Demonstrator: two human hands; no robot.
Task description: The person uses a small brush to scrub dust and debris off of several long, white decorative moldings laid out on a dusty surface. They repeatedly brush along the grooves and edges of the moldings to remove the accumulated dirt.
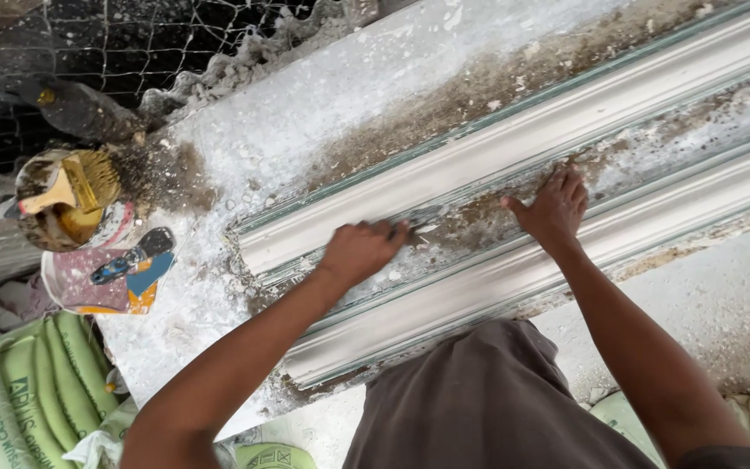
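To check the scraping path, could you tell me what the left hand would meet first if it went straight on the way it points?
The left hand, closed on a small tool, points right along the moulding channel; it would probably meet the right hand, resting flat there.

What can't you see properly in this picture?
- Head view: the small tool in the left hand is mostly hidden inside the fist.
- The long white moulding runs off the right edge.
- The green sacks are cut off by the left and bottom edges.
- The right hand covers the channel beneath its palm.

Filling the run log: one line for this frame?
left hand: gripping small tool on moulding | right hand: flat on channel | tin with brush: left of slab
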